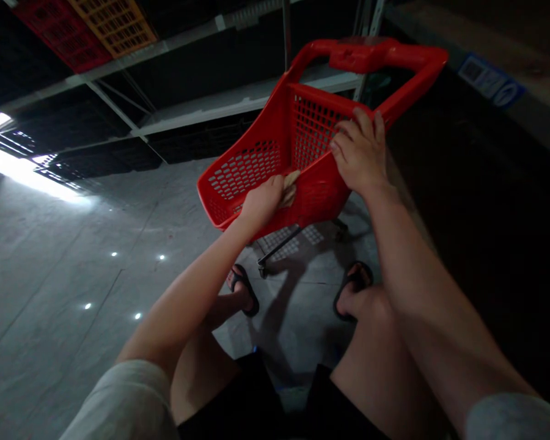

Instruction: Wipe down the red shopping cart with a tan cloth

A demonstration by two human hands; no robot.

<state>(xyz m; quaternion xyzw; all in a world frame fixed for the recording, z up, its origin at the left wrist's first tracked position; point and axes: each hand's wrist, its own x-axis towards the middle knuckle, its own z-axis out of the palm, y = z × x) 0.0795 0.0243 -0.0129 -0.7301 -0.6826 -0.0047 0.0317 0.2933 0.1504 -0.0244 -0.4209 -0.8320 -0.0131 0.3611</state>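
Note:
A red plastic shopping cart [311, 101] stands between my feet and the shelving, its handle toward the upper right. My left hand [263, 201] is closed on a pale, crumpled cloth [289, 188], pressed against the near side rim of the basket. Higher up, my right hand [360, 150] rests on the basket's rim near the handle, with its fingers spread over the edge. The palm side of both hands is hidden. Perforated walls show on the basket's far side and at the handle end.
Metal shelving [183, 116] runs along the back, carrying a red crate [62, 30] and an orange crate [114, 25]. A dark ledge with a blue label [491, 79] is at the right. A caster wheel [263, 267] sits near my sandaled feet on the grey floor [64, 256].

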